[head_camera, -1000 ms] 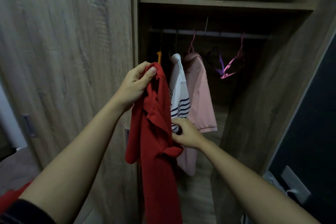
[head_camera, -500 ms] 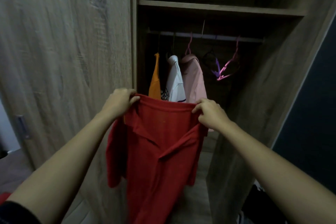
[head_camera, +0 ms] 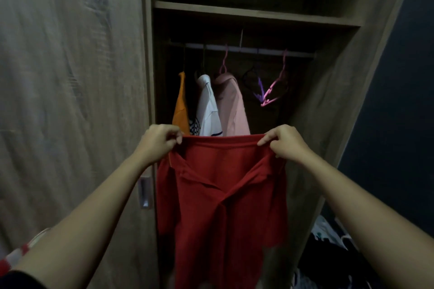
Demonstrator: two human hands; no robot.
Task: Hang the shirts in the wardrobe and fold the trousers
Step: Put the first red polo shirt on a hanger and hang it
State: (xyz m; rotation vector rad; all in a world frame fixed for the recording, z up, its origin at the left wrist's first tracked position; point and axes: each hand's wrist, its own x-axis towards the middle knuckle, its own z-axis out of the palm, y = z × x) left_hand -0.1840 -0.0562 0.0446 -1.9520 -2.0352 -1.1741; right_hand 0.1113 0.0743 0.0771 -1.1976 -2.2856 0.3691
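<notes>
Currently both hands are pinching the red shirt (head_camera: 223,204). The left hand (head_camera: 159,142) is gripping one corner of its top edge and the right hand (head_camera: 285,144) is gripping the other, fingers curled on the cloth. The shirt is hanging spread between them in front of the open wardrobe (head_camera: 256,13), below the rail (head_camera: 249,49) and on no hanger, with its collar flopping down the front.

Risks, as judged:
- Neither hand is holding a hanger. Reaching for the pink hanger (head_camera: 273,91) means one hand letting go, leaving the shirt dangling from a single corner, where it could be bunching up or slipping to the floor.
- The spare hangers are looking tangled together, so one tug may be dragging the others off the rail.
- The orange shirt (head_camera: 180,105), white shirt (head_camera: 207,105) and pink shirt (head_camera: 231,103) are hanging close together, so a hasty push may be knocking one off.
</notes>
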